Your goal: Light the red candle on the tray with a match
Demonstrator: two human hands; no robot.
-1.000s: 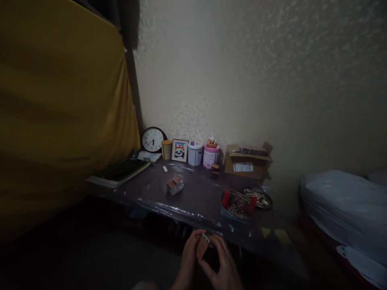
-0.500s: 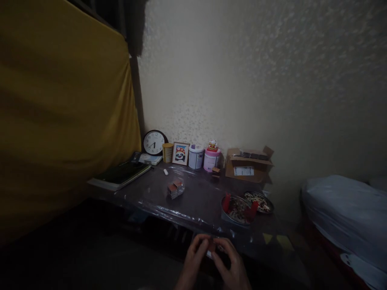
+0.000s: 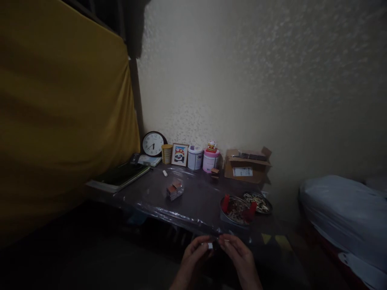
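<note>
My left hand (image 3: 195, 255) is closed on a small matchbox (image 3: 210, 245) in front of the table edge, its white part showing past the thumb. Just to the right, my right hand (image 3: 237, 251) pinches finger and thumb together on something small that I cannot make out. A narrow dark gap separates the two hands. Beyond them, a round metal tray (image 3: 236, 220) carries two red candles (image 3: 225, 203) among dark and pale bits. More small matchboxes (image 3: 174, 190), brown on top, lie grouped in clear wrap on the table.
Along the wall stand a clock (image 3: 153, 144), a yellow cup (image 3: 166, 154), a panda picture (image 3: 179, 155), a white tin (image 3: 195, 158), a pink tin (image 3: 211, 162) and a cardboard box (image 3: 246, 171). A second round tray (image 3: 258, 202) lies right. A plastic sheet covers the table (image 3: 196, 201).
My hands were together on the matchbox and have moved slightly apart. My right hand has shifted to the right, while the matchbox stays in my left. The table items look unmoved.
</note>
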